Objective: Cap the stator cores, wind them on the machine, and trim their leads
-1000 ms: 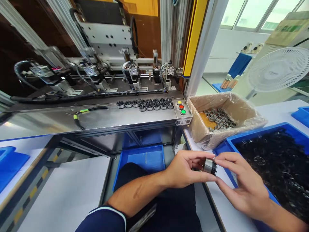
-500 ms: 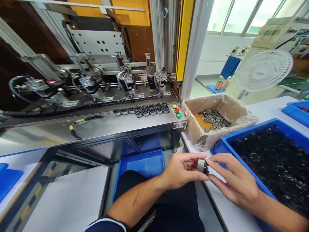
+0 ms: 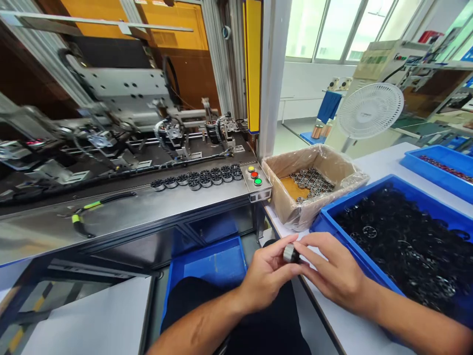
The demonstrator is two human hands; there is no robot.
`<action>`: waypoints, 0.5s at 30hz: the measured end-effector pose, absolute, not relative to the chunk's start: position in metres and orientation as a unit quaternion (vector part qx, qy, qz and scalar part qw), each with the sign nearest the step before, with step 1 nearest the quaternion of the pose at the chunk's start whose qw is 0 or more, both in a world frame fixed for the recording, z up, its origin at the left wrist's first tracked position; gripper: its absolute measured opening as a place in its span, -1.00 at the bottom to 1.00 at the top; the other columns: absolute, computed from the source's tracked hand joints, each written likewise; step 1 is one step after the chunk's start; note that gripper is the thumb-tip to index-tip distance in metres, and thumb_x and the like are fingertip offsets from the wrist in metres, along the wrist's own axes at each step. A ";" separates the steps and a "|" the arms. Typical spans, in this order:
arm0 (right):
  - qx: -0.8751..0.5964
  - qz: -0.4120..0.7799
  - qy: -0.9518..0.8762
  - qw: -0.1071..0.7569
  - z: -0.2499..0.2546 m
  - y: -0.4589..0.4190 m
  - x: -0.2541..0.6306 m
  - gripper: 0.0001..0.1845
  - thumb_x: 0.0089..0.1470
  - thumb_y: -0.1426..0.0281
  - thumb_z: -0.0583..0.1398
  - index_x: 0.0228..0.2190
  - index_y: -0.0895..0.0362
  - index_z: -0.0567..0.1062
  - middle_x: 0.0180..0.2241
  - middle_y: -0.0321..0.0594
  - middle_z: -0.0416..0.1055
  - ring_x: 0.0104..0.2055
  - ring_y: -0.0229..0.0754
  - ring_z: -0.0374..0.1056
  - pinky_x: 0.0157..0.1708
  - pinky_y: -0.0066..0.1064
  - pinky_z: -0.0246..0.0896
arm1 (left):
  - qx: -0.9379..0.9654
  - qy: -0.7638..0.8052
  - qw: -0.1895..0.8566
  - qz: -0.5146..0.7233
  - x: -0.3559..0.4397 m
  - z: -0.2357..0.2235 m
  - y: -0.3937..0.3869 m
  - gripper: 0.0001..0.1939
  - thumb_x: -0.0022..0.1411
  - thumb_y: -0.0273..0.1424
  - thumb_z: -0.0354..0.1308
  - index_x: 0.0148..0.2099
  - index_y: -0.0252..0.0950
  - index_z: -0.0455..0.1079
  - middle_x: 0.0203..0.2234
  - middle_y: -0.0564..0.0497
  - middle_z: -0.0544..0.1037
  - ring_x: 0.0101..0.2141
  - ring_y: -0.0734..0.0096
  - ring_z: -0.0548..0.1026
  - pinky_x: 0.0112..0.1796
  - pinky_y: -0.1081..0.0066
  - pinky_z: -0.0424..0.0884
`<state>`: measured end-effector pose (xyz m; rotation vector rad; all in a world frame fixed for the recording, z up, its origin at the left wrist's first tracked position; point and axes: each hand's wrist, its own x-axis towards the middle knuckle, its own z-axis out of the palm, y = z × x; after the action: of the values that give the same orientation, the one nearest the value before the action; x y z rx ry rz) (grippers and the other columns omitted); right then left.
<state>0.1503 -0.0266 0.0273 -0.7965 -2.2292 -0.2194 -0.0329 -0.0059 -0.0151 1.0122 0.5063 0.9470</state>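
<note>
1. While the left hand (image 3: pixel 263 276) pinches a silver-and-black part (image 3: pixel 289 253), the right hand (image 3: pixel 335 271) touches it with narrowed fingertips.
2. The part is toward five o'clock in view, a blue tray (image 3: pixel 326 223) at its three o'clock.

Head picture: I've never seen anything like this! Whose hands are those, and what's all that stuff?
There's no robot here. A person wears a camera on their head, looking forward and down, so you see their own bare hands. The left hand holds a small silver-and-black part, and fingertips of the right hand are at its black end. In front is a big machine. On its metal ledge lie round parts and a tool with black and yellow-green handles. To the right, a cardboard box holds metal parts, and a blue tray holds black ones.
</note>
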 end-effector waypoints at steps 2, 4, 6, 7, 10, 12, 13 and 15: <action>-0.313 -0.070 -0.869 0.376 0.026 -0.026 0.150 -0.56 0.16 0.51 0.23 0.08 0.20 0.39 -0.17 -0.02 0.48 -0.09 -0.10 0.42 -0.15 -0.25 0.45 | 0.483 0.241 0.718 0.440 -0.031 -0.017 -0.011 -0.45 0.20 -0.21 0.31 0.21 -0.25 0.41 0.04 -0.16 0.57 0.03 0.14 0.54 0.08 0.22 0.43; -0.337 -0.012 -0.857 0.389 0.025 -0.024 0.151 -0.55 0.18 0.37 0.26 0.08 0.20 0.39 -0.11 0.00 0.45 -0.05 -0.11 0.41 -0.10 -0.26 0.44 | 0.502 0.233 0.720 0.419 -0.031 -0.018 -0.013 -0.50 0.29 -0.18 0.20 0.22 -0.24 0.39 0.07 -0.18 0.55 0.03 0.15 0.54 0.10 0.20 0.41; -0.371 0.047 -0.840 0.393 0.026 -0.019 0.155 -0.46 0.15 0.22 0.29 0.09 0.20 0.37 -0.05 0.02 0.43 0.00 -0.11 0.40 -0.04 -0.27 0.42 | 0.516 0.215 0.734 0.386 -0.031 -0.019 -0.013 -0.52 0.33 -0.16 0.15 0.22 -0.23 0.39 0.05 -0.21 0.55 0.00 0.17 0.54 0.07 0.20 0.42; -0.388 0.070 -0.838 0.377 0.027 -0.015 0.160 -0.42 0.13 0.16 0.30 0.08 0.19 0.38 -0.04 0.01 0.44 0.00 -0.11 0.40 -0.03 -0.28 0.42 | 0.523 0.207 0.738 0.373 -0.031 -0.019 -0.012 -0.53 0.33 -0.16 0.14 0.21 -0.23 0.39 0.04 -0.21 0.55 -0.03 0.20 0.55 0.05 0.22 0.42; -0.466 0.112 -0.834 0.273 0.035 0.004 0.195 -0.51 0.14 0.07 0.27 -0.01 0.11 0.47 -0.10 -0.14 0.50 -0.07 -0.17 0.45 -0.06 -0.35 0.42 | 0.546 0.203 0.720 0.378 -0.031 -0.021 -0.008 -0.56 0.33 -0.18 0.15 0.19 -0.19 0.41 0.06 -0.18 0.49 -0.14 0.32 0.53 -0.03 0.27 0.46; -0.543 0.091 -0.804 0.224 0.038 0.021 0.235 -0.66 0.20 0.12 0.22 -0.13 0.10 0.52 -0.19 -0.18 0.53 -0.18 -0.20 0.47 -0.13 -0.35 0.42 | 0.573 0.224 0.675 0.407 -0.030 -0.023 -0.004 -0.58 0.29 -0.21 0.19 0.16 -0.19 0.45 0.04 -0.16 0.44 -0.13 0.32 0.49 -0.05 0.27 0.47; -0.580 0.070 -0.784 0.212 0.036 0.029 0.258 -0.70 0.21 0.15 0.21 -0.20 0.13 0.53 -0.24 -0.16 0.52 -0.23 -0.20 0.46 -0.16 -0.33 0.42 | 0.583 0.238 0.656 0.417 -0.029 -0.024 -0.001 -0.58 0.26 -0.22 0.22 0.13 -0.21 0.47 0.00 -0.15 0.44 -0.13 0.31 0.48 -0.07 0.28 0.47; -0.646 0.036 -0.743 0.169 0.025 0.040 0.302 -0.70 0.21 0.18 0.23 -0.36 0.19 0.50 -0.40 -0.22 0.46 -0.39 -0.25 0.40 -0.32 -0.35 0.39 | 0.578 0.267 0.653 0.409 -0.027 -0.025 0.006 -0.57 0.21 -0.23 0.27 0.09 -0.28 0.50 -0.13 -0.14 0.49 -0.19 0.31 0.49 -0.16 0.30 0.48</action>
<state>0.3024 0.0402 0.0250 -1.8375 -2.1119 0.1019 -0.0270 0.0062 -0.0250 1.3117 0.6068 0.9287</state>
